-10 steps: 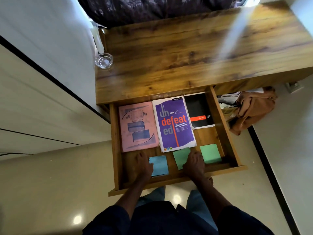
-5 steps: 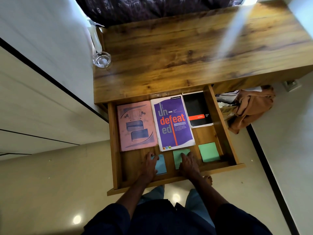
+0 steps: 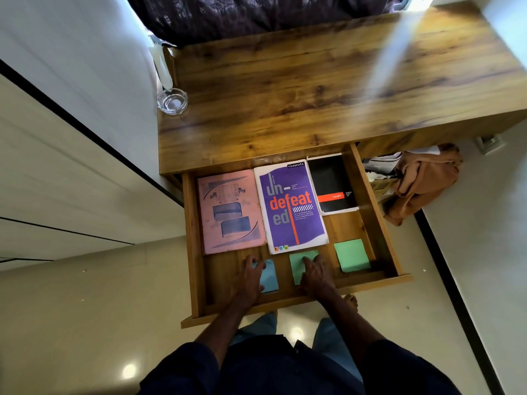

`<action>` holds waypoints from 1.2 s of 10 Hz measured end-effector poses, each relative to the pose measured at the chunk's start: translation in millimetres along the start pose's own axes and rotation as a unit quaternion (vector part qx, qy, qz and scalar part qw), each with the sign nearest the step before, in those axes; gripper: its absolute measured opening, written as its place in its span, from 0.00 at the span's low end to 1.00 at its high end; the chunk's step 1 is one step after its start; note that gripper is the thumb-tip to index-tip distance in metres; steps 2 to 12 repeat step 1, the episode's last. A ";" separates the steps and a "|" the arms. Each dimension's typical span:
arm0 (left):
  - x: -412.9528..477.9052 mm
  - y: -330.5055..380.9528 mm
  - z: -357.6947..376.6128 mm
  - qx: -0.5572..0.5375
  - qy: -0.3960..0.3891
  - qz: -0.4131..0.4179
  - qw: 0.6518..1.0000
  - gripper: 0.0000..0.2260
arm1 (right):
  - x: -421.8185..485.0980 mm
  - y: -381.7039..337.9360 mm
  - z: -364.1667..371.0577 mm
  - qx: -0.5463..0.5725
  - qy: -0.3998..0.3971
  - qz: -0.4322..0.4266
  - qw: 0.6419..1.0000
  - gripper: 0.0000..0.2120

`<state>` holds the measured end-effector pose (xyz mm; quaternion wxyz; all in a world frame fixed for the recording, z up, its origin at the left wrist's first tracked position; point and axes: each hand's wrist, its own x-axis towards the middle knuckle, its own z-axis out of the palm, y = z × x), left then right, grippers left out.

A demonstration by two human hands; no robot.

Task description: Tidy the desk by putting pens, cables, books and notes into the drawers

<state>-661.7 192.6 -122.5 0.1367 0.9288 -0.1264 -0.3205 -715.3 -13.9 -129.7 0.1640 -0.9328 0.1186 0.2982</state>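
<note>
Drawer: wooden, pulled out from under the bench, bare board left of my hands and between the pads.
Books: pink book, purple notebook and black pad lie flat, side by side, long axes running front to back.
Notes: square paper pads along the front edge.
My left hand: flat, fingers spread on the blue pad, gripping nothing.
My right hand: flat on the green pad, not closed around it.
Spare green pad: apart, near the right wall.
</note>
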 end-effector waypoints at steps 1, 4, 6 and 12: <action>-2.4 4.8 -1.7 -0.024 0.030 0.011 0.999 0.27 | -5.0 -3.2 -9.9 0.049 0.061 0.005 0.997 0.27; -2.4 4.8 -1.7 -0.024 0.030 0.011 0.999 0.27 | -5.0 -3.2 -9.9 0.049 0.061 0.005 0.997 0.27; -2.4 4.8 -1.7 -0.024 0.030 0.011 0.999 0.27 | -5.0 -3.2 -9.9 0.049 0.061 0.005 0.997 0.27; -2.4 4.8 -1.7 -0.024 0.030 0.011 0.999 0.27 | -5.0 -3.2 -9.9 0.049 0.061 0.005 0.997 0.27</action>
